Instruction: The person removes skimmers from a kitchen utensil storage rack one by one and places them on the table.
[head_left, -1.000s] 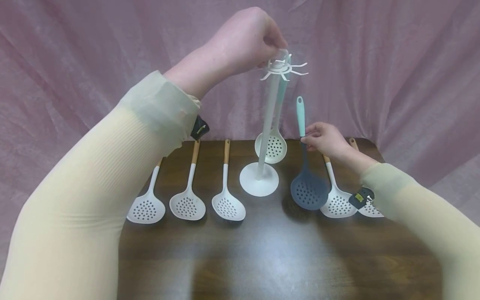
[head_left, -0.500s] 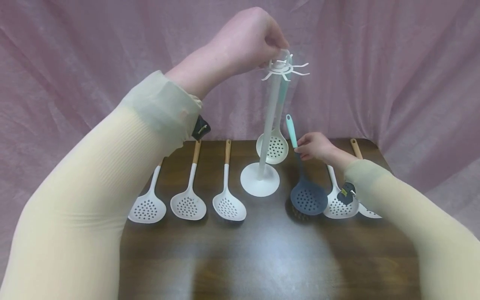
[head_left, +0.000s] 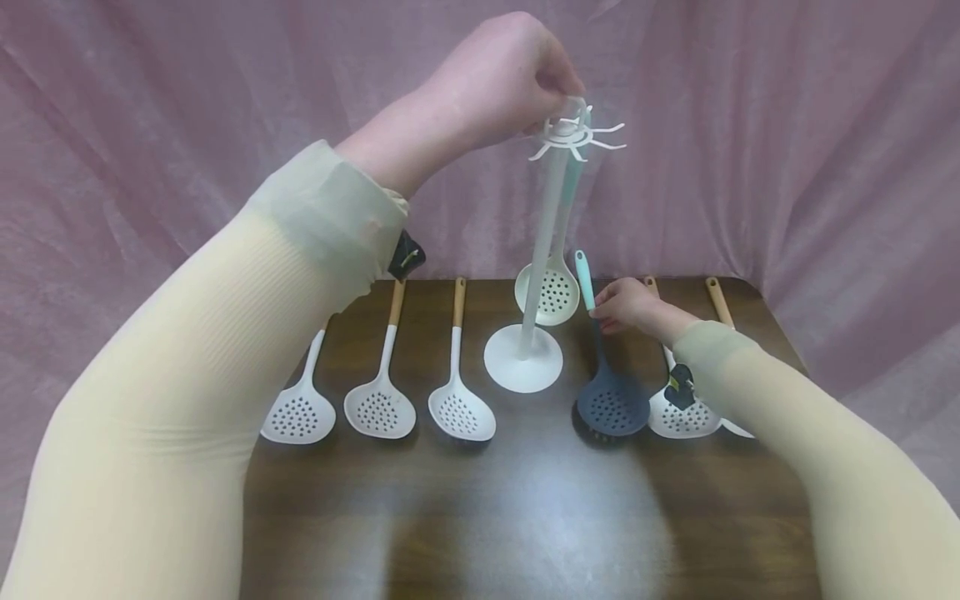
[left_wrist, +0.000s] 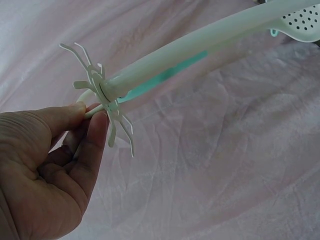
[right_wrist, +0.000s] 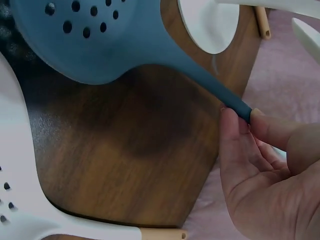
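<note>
right hand (head_left: 626,304) pinches blue skimmer (head_left: 611,400) (left hand (head_left: 502,79) grips rack (head_left: 558,167)).

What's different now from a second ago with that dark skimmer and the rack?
The right hand, still pinching the blue skimmer, has lowered it toward the table, handle tip dropping and tilting left. The left hand keeps gripping the rack top; the hanging skimmer and the others stayed put.
</note>
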